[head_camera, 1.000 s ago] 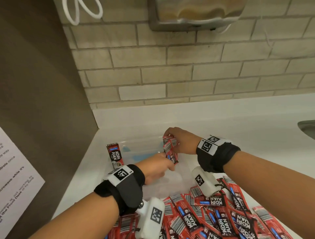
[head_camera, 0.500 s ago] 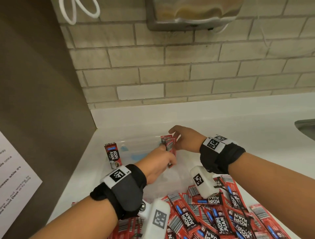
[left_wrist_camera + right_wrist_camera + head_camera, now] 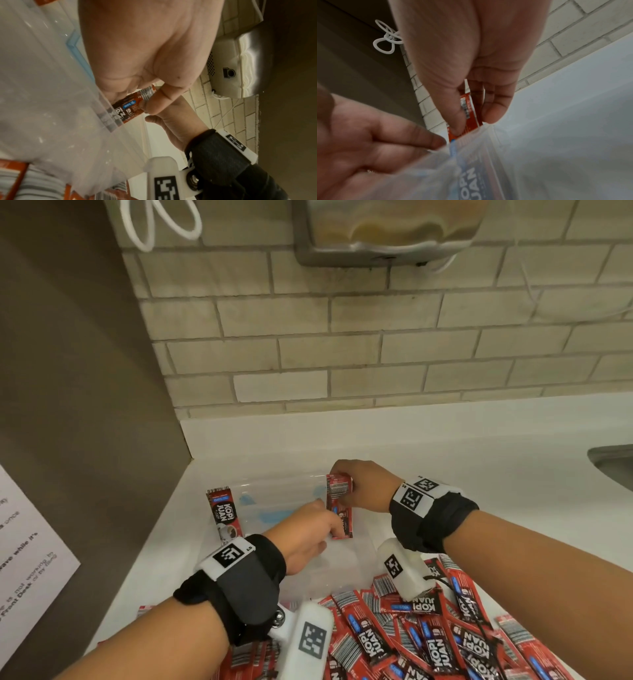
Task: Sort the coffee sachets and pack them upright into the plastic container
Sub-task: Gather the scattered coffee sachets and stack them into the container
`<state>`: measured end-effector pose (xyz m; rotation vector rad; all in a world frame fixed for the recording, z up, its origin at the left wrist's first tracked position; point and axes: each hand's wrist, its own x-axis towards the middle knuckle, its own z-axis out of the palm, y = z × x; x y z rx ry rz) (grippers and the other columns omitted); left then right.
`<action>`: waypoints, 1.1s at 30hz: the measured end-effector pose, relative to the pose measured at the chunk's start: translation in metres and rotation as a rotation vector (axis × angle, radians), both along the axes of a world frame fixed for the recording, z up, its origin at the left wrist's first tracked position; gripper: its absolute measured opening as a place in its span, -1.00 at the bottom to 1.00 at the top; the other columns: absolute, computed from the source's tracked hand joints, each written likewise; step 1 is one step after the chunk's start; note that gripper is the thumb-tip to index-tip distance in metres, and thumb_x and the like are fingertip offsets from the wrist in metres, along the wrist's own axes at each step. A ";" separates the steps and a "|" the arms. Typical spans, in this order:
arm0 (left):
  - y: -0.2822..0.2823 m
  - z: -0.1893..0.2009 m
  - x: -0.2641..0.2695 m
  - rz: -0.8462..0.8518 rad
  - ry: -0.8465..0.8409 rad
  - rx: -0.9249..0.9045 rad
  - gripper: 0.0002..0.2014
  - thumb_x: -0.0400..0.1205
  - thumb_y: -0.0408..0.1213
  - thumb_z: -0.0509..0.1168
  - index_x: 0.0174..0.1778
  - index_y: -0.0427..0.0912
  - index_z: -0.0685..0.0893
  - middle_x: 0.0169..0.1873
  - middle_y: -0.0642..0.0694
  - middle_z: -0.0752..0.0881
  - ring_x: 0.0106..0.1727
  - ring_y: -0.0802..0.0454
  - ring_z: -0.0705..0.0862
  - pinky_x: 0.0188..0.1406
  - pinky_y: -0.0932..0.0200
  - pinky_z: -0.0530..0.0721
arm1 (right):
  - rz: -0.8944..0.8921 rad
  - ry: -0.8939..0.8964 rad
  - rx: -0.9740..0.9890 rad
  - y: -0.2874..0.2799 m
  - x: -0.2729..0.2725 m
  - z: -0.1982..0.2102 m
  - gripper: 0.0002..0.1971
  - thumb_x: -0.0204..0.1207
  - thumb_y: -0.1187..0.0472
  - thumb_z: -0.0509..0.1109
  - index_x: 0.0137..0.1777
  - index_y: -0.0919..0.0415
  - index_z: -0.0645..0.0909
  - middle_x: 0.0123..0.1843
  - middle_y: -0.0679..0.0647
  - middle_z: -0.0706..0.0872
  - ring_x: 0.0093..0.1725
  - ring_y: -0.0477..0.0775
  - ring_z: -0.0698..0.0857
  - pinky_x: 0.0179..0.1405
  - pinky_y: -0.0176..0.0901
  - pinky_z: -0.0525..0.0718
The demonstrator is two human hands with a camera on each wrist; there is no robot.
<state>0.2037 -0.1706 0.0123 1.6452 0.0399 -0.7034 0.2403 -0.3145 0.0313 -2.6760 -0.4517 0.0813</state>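
A clear plastic container [image 3: 274, 486] stands on the white counter. One red Kopi Juan sachet [image 3: 224, 515] stands upright at its left end. At its right end my right hand [image 3: 344, 484] pinches the top of a small bundle of sachets [image 3: 340, 508], held upright inside the container. My left hand [image 3: 329, 518] pinches the bundle lower down between thumb and fingertips. The right wrist view shows my right hand [image 3: 471, 119] on the sachet top [image 3: 470, 108] above the container wall [image 3: 505, 155]. In the left wrist view my thumb lies on the sachet [image 3: 132, 108].
A heap of loose sachets [image 3: 428, 638] covers the counter in front of the container. A brown panel [image 3: 68, 405] with a paper notice [image 3: 27, 559] closes the left side. A brick wall with a metal dispenser [image 3: 387, 231] is behind. A sink edge [image 3: 613, 463] shows at far right.
The bundle was tilted above the container; now it stands upright and lower, at the container's right end. My right hand shifted to its top and my left hand followed it in.
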 end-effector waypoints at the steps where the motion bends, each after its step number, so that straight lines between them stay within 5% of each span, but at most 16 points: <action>1: 0.000 -0.001 0.000 -0.008 0.013 0.009 -0.61 0.55 -0.58 0.18 0.29 -0.23 0.52 0.35 -0.21 0.57 0.31 0.00 0.49 0.33 0.16 0.38 | -0.005 -0.008 0.005 0.000 0.000 0.000 -0.67 0.44 0.26 0.44 0.19 0.24 0.54 0.12 0.17 0.68 0.09 0.16 0.65 -0.07 -0.19 0.48; 11: -0.007 0.000 -0.005 -0.050 0.061 0.030 -0.51 0.57 -0.60 0.17 0.41 -0.18 0.47 0.40 -0.18 0.52 0.47 -0.11 0.42 0.53 -0.01 0.37 | -0.007 0.023 0.013 -0.004 -0.004 -0.004 -0.46 0.42 0.24 0.49 0.37 0.20 0.37 0.19 0.16 0.61 -0.03 0.06 0.56 -0.07 -0.20 0.47; 16: -0.001 0.007 -0.005 -0.022 0.066 0.030 -0.68 0.58 -0.61 0.14 0.16 -0.19 0.54 0.07 -0.13 0.62 0.05 0.04 0.55 0.42 0.01 0.44 | -0.040 0.061 0.044 -0.008 -0.006 -0.001 -0.29 0.40 0.19 0.54 0.48 0.13 0.25 0.27 0.17 0.51 -0.05 -0.03 0.48 -0.04 -0.25 0.44; 18: 0.006 0.015 -0.008 0.011 0.034 0.022 -0.71 0.60 -0.60 0.15 0.07 -0.13 0.54 0.05 -0.08 0.60 0.07 0.06 0.58 0.39 0.02 0.44 | -0.058 0.056 0.055 -0.010 -0.010 0.007 -0.30 0.42 0.18 0.53 0.49 0.12 0.25 0.29 0.15 0.49 -0.02 -0.05 0.48 -0.03 -0.27 0.43; 22: 0.035 0.036 -0.023 0.099 -0.118 -0.029 -0.37 0.62 -0.55 0.21 0.61 -0.12 0.24 0.53 0.01 0.38 0.49 -0.02 0.44 0.43 0.01 0.46 | -0.140 0.003 0.156 -0.013 -0.032 0.030 -0.42 0.46 0.11 0.48 0.43 0.09 0.35 0.27 0.10 0.51 0.00 0.01 0.59 -0.06 -0.27 0.50; 24: 0.056 0.043 -0.039 0.098 -0.203 -0.037 -0.45 0.63 -0.49 0.24 0.54 -0.05 0.39 0.51 0.02 0.46 0.40 0.02 0.54 0.29 0.07 0.55 | -0.185 -0.014 0.249 -0.013 -0.053 0.038 -0.52 0.48 0.10 0.45 0.37 0.08 0.42 0.21 0.03 0.53 0.00 0.06 0.63 -0.09 -0.27 0.56; 29: 0.107 0.038 -0.098 -0.044 -0.340 0.153 -0.73 0.60 -0.40 0.30 0.12 0.05 0.67 0.00 0.06 0.80 0.04 0.08 0.75 0.00 0.13 0.66 | -0.125 0.135 0.458 0.004 -0.122 0.028 -0.84 0.51 0.27 0.39 0.07 0.12 0.58 -0.07 0.01 0.67 -0.25 0.01 0.64 -0.22 -0.16 0.69; 33: 0.119 0.021 -0.129 -0.273 -0.427 0.441 -0.84 0.55 -0.12 0.37 0.02 0.21 0.67 -0.08 0.17 0.76 -0.05 0.26 0.70 0.10 0.20 0.65 | 0.053 0.245 0.176 0.015 -0.166 0.007 -0.86 0.48 0.11 0.41 0.01 -0.08 0.58 -0.07 -0.16 0.67 -0.24 -0.27 0.63 -0.22 -0.46 0.57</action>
